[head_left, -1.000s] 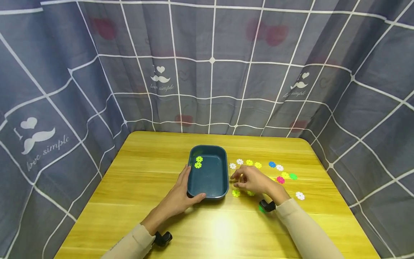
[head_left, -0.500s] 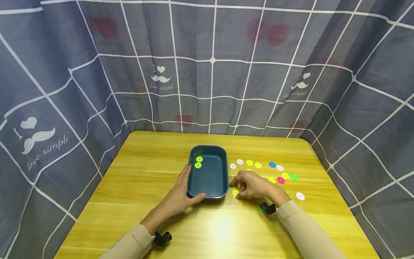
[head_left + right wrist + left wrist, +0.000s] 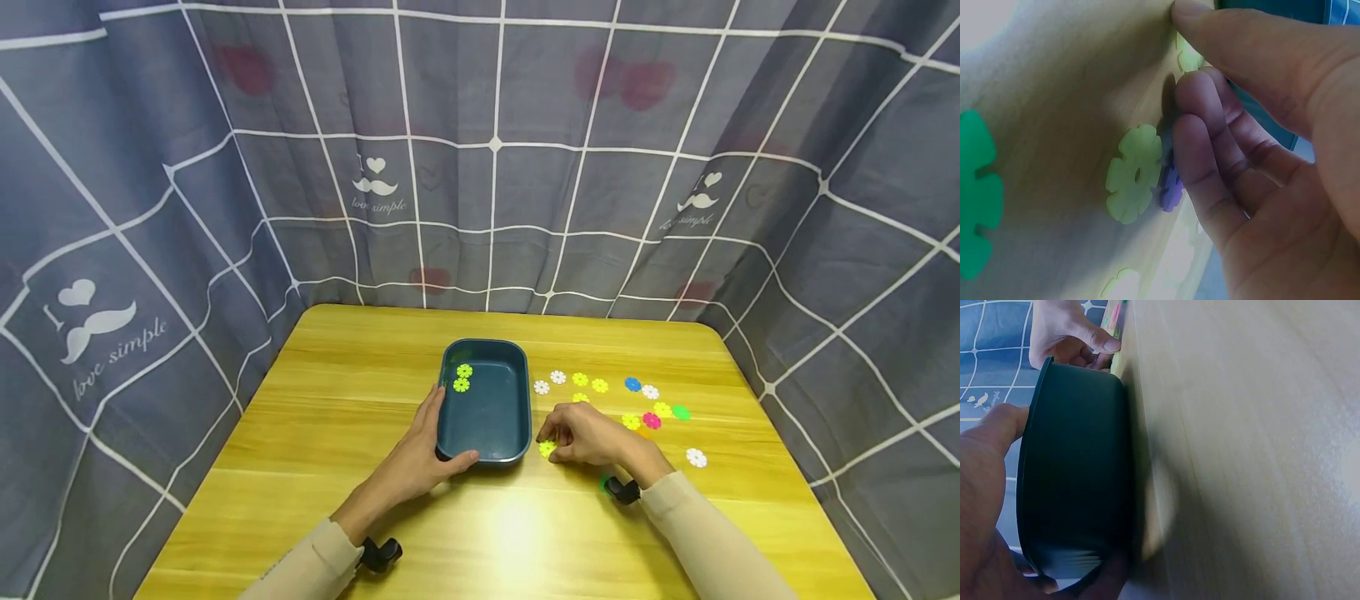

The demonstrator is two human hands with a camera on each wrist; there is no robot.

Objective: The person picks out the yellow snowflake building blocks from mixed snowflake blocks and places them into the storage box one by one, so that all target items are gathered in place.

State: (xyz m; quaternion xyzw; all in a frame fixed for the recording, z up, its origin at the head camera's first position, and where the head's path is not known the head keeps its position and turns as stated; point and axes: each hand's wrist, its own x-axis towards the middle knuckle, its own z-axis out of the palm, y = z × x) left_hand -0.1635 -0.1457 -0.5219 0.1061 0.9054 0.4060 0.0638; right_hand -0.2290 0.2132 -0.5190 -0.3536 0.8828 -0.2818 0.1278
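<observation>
My left hand (image 3: pixel 416 450) grips the dark teal tray (image 3: pixel 489 429) at its left side and near corner, fingers along the wall and thumb on the near rim. Inside the tray, toward the far left, lie two yellow-green flower-shaped discs (image 3: pixel 462 377). Just right of the tray, my right hand (image 3: pixel 588 435) is low over the table, with fingertips right at a yellow-green flower disc (image 3: pixel 546 449). In the right wrist view this disc (image 3: pixel 1190 57) shows between thumb and fingers, which stand apart. A yellow disc (image 3: pixel 1135 175) and a purple disc (image 3: pixel 1172 187) lie under that hand.
More flower discs spread over the right side of the wooden table (image 3: pixel 360 367): white ones (image 3: pixel 557 377), a blue one (image 3: pixel 633 384), a pink one (image 3: pixel 652 421) and green ones (image 3: pixel 681 412). A grey checked curtain (image 3: pixel 450 183) hangs round the table's back and sides.
My right hand has moved slightly toward me, its fingertips coming down at the yellow-green disc beside the tray. My left hand and the tray have stayed in place.
</observation>
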